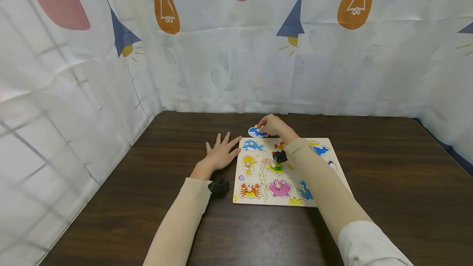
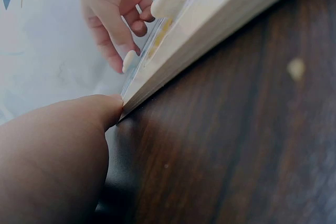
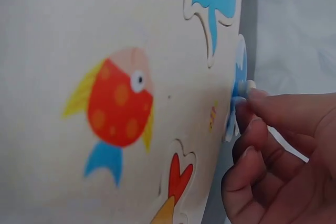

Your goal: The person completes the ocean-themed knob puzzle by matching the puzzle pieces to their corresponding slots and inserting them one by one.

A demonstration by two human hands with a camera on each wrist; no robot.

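A wooden peg puzzle board [image 1: 294, 179] with sea-animal pieces lies on the table. Just past its far left edge is a loose blue-and-white puzzle piece [image 1: 255, 132]; my right hand [image 1: 274, 126] pinches its small knob [image 3: 251, 84] between thumb and finger. The right forearm crosses over the board and hides part of it. With fingers spread, my left hand [image 1: 219, 155] touches the board's left edge near the blue dolphin piece [image 1: 252, 145]. In the left wrist view, the left thumb [image 2: 107, 109] meets the board's corner.
Other knobbed pieces sit in the board, among them a crab [image 1: 250, 191], a pink shell [image 1: 279, 188] and a turtle [image 1: 275, 167]. The dark wooden table [image 1: 148, 184] extends around it. A printed white curtain [image 1: 229, 73] hangs behind and at the sides.
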